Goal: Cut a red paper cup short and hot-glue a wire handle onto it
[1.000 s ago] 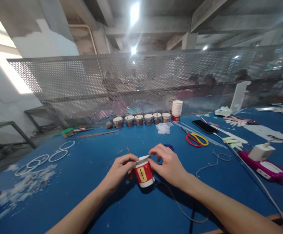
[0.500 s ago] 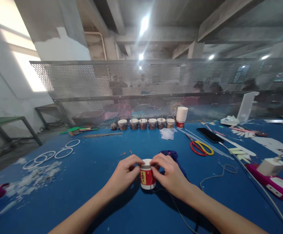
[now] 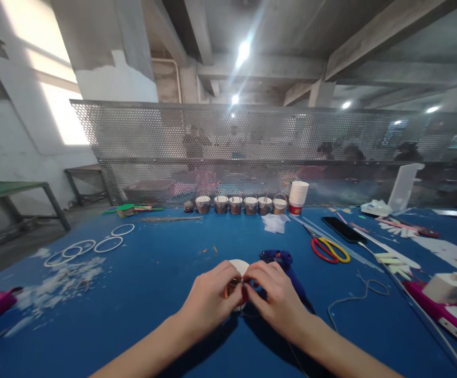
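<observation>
Both hands met at the cup
Left hand and right hand curled around the cup, fingertips touching

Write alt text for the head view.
Both hands, left and right, close around a red and white paper cup on a blue table. A blue glue gun lies just behind, scissors farther right.

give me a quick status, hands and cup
Left hand and right hand both wrapped round red-and-white paper cup on blue table. Blue glue gun just behind right hand.
</observation>
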Motion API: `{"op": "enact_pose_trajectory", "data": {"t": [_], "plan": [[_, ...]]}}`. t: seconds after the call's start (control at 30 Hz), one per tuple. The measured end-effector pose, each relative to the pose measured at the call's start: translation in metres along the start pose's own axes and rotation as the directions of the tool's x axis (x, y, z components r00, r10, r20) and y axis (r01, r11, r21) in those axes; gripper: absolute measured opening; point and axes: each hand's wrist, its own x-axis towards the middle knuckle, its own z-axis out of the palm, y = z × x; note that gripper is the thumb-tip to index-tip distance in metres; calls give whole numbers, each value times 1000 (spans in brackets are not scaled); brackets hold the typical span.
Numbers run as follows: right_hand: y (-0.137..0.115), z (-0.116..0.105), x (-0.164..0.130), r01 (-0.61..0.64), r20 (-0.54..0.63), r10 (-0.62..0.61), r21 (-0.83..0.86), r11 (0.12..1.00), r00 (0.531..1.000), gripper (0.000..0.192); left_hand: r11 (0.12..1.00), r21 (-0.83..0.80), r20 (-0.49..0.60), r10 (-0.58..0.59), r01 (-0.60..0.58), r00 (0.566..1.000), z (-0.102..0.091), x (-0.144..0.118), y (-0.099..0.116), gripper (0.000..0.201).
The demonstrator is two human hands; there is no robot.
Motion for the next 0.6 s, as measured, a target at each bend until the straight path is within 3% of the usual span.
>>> {"op": "enact_pose_trajectory", "data": {"t": [0.27, 0.6], "plan": [[3, 1, -2, -45, -11, 46, 58, 997, 999, 11, 983, -151, -42, -115, 107, 992, 4, 1, 1, 9], [9, -6, 1, -264, -130, 324, 346, 901, 937, 15, 947, -265, -130, -219, 179, 967, -6, 8, 4, 8]]}}
